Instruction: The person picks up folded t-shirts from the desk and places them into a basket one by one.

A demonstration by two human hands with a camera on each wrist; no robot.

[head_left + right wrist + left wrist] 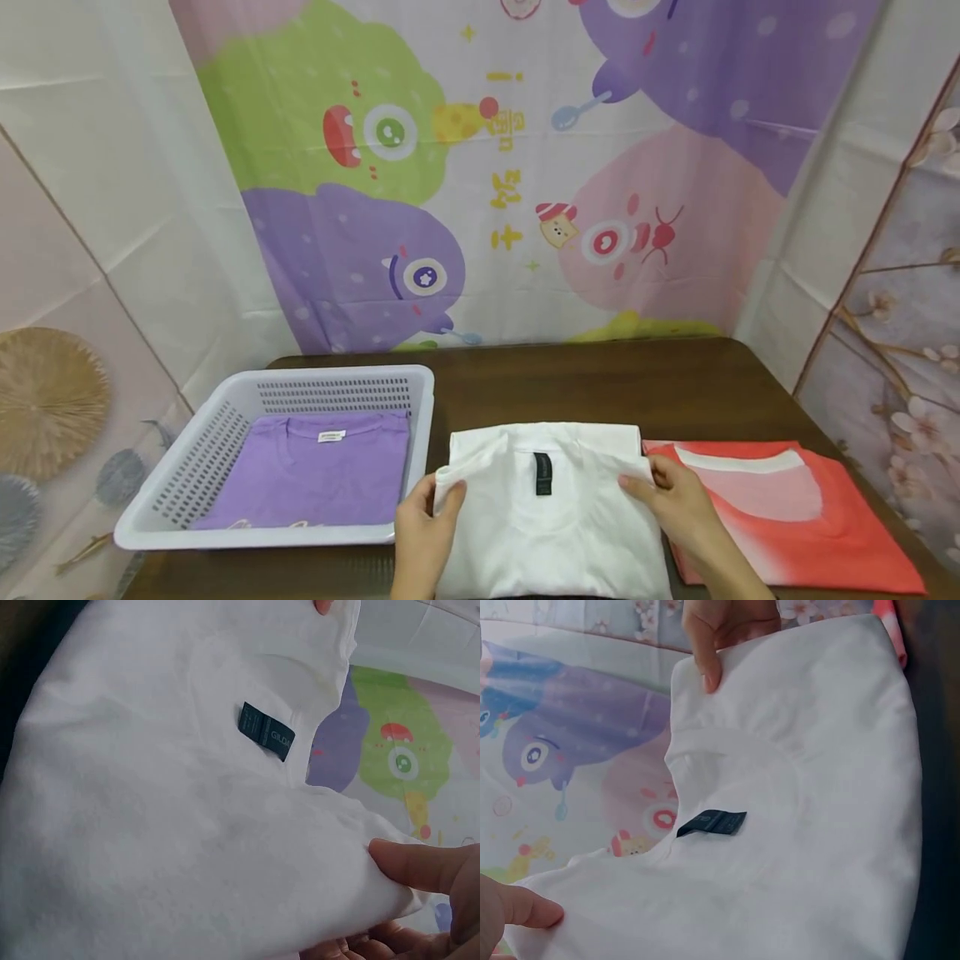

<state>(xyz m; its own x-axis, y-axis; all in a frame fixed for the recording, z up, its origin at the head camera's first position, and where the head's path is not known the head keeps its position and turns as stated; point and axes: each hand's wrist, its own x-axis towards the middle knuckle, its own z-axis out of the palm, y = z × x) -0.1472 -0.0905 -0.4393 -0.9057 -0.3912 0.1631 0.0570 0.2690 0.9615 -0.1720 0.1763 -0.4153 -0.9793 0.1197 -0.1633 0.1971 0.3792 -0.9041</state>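
A white T-shirt (555,533), folded, is held up by its two shoulder corners. Its dark neck label (543,474) shows inside the collar, and also in both wrist views. My left hand (426,529) pinches the left corner between thumb and fingers. The right corner is pinched by my right hand (678,500), whose thumb (420,866) lies on top of the cloth and fingers beneath. Part of the shirt's lower end is cut off by the head view's bottom edge.
Left of the shirt stands a white plastic basket (423,417) with a folded purple T-shirt (322,479) in it. A folded red and pink T-shirt (840,533) lies to the right on the brown table (585,375). A cartoon-printed cloth (480,250) hangs behind.
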